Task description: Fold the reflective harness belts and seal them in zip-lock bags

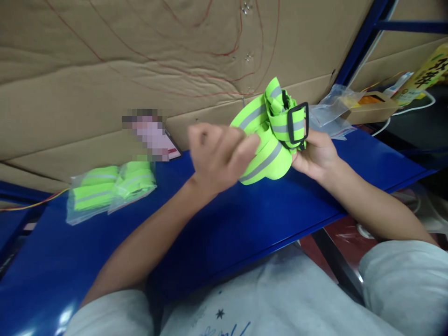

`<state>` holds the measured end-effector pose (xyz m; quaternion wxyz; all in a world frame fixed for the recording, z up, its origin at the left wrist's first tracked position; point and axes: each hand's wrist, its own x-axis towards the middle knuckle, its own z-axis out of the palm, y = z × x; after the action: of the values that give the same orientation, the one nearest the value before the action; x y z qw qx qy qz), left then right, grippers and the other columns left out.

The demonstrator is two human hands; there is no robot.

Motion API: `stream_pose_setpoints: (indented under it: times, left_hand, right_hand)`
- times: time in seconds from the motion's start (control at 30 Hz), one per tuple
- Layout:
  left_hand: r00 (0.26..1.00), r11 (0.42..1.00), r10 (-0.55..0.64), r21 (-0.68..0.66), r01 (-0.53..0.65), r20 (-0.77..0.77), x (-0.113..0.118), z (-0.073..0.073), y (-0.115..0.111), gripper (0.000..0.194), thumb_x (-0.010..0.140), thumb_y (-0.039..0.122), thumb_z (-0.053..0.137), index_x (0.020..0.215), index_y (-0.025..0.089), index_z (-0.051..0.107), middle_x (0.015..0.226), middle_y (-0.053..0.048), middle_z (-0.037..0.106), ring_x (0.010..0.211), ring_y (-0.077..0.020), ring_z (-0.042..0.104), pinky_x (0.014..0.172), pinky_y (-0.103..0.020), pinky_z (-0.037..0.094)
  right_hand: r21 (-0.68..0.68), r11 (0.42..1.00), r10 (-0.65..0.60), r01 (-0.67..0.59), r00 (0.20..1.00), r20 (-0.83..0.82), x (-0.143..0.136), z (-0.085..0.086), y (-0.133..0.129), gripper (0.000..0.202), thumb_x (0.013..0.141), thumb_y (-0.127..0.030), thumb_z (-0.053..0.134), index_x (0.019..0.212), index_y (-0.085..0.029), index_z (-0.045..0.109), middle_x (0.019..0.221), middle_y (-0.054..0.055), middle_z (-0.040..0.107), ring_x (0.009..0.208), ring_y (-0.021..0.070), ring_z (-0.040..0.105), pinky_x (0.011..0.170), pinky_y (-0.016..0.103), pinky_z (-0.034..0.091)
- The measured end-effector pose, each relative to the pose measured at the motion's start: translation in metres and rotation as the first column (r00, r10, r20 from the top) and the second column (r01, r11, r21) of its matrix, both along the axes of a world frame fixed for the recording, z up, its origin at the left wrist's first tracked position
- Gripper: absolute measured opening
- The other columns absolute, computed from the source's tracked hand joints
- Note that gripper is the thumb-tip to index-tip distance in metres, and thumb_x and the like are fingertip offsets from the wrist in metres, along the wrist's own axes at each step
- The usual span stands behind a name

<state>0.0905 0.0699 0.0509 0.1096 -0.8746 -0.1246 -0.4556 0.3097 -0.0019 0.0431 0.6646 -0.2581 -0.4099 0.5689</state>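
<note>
A neon-yellow reflective strap with grey stripes is looped into a loose bundle above the table. A black plastic buckle stands out on its right side. My right hand grips the bundle from the right, its fingers partly hidden behind the strap. On the other side, my left hand is closed with curled fingers at the left end of the loops. Those fingers are slightly blurred, and the strap passes behind them.
Clear bags with folded neon straps lie on the blue table at left. A phone, partly pixelated, leans against the cardboard backing. At right are empty clear bags, a cardboard box and a yellow package.
</note>
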Motion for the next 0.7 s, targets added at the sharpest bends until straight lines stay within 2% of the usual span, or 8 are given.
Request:
stream_pose_setpoints:
  times: [0.13,0.27,0.3,0.37,0.43,0.5,0.6,0.7]
  left_hand:
    - [0.942,0.951,-0.3,0.034,0.309,-0.153,0.008,-0.013,0.008,0.011,0.095,0.033,0.059,0.099,0.033,0.07,0.092,-0.001,0.07,0.083,-0.019,0.062,0.085,-0.041,0.043]
    - [0.871,0.891,-0.354,-0.161,0.425,0.341,0.005,0.006,0.011,0.027,0.091,0.05,0.065,0.111,0.034,0.06,0.122,-0.004,0.063,0.118,-0.0252,0.059,0.102,-0.045,0.044]
    - [0.837,0.821,-0.336,-0.302,0.485,0.432,0.004,0.014,0.009,0.035,0.089,0.052,0.068,0.119,0.036,0.057,0.131,-0.004,0.06,0.128,-0.0257,0.056,0.107,-0.045,0.043]
    - [0.812,0.541,-0.362,-0.605,0.584,0.459,0.004,0.027,0.002,0.057,0.085,0.055,0.077,0.134,0.044,0.049,0.144,0.0,0.056,0.141,-0.0241,0.05,0.116,-0.041,0.04]
    - [0.796,0.205,-0.429,-0.812,0.546,0.427,0.007,0.029,-0.003,0.08,0.076,0.054,0.086,0.143,0.042,0.044,0.146,-0.001,0.059,0.143,-0.0262,0.051,0.117,-0.04,0.042]
    - [0.822,0.012,-0.433,-0.91,0.415,0.369,0.013,0.021,-0.006,0.082,0.071,0.052,0.091,0.14,0.03,0.053,0.134,-0.006,0.068,0.131,-0.0302,0.062,0.106,-0.039,0.052]
    - [0.895,-0.03,-0.367,-0.964,0.262,0.255,0.021,0.003,-0.004,0.055,0.075,0.052,0.088,0.112,0.016,0.072,0.105,-0.008,0.077,0.099,-0.0263,0.074,0.08,-0.031,0.058]
    - [0.889,-0.1,-0.303,-0.939,0.328,0.343,0.022,-0.008,0.0,0.052,0.077,0.056,0.085,0.107,0.016,0.074,0.099,-0.006,0.077,0.085,-0.0211,0.073,0.074,-0.029,0.057]
  right_hand:
    - [0.026,0.997,-0.074,0.074,0.997,0.013,0.012,0.0,0.004,0.023,0.074,-0.03,0.083,0.089,-0.019,0.07,0.079,-0.002,0.071,0.071,0.0133,0.069,0.074,0.025,0.063]
    - [0.066,0.997,-0.046,0.039,0.993,0.105,0.021,0.0,0.003,0.031,0.072,-0.038,0.087,0.092,-0.022,0.069,0.079,-0.003,0.071,0.081,0.0159,0.073,0.073,0.026,0.062]
    - [0.063,0.998,-0.03,0.021,0.991,0.134,0.021,0.001,0.001,0.036,0.071,-0.039,0.089,0.096,-0.023,0.069,0.082,-0.003,0.072,0.086,0.0176,0.074,0.076,0.027,0.062]
    - [0.045,0.999,0.003,-0.011,0.982,0.187,0.019,0.004,-0.003,0.047,0.068,-0.041,0.091,0.105,-0.023,0.07,0.091,-0.001,0.074,0.095,0.0203,0.075,0.082,0.029,0.063]
    - [0.026,0.999,0.035,-0.042,0.973,0.228,0.017,0.007,-0.006,0.055,0.066,-0.041,0.092,0.113,-0.024,0.069,0.098,0.0,0.075,0.1,0.0221,0.074,0.086,0.033,0.063]
    - [0.017,0.999,0.043,-0.049,0.966,0.257,0.015,0.009,-0.008,0.058,0.067,-0.039,0.092,0.118,-0.024,0.068,0.106,0.001,0.075,0.103,0.0235,0.074,0.09,0.036,0.062]
    - [0.01,0.999,0.029,-0.034,0.954,0.298,0.018,0.011,-0.006,0.055,0.072,-0.04,0.089,0.119,-0.022,0.068,0.107,0.003,0.075,0.103,0.0242,0.074,0.091,0.037,0.063]
    - [0.001,0.999,0.041,-0.043,0.956,0.291,0.027,0.01,-0.002,0.053,0.073,-0.043,0.087,0.117,-0.02,0.07,0.1,0.003,0.075,0.099,0.0222,0.074,0.085,0.031,0.063]
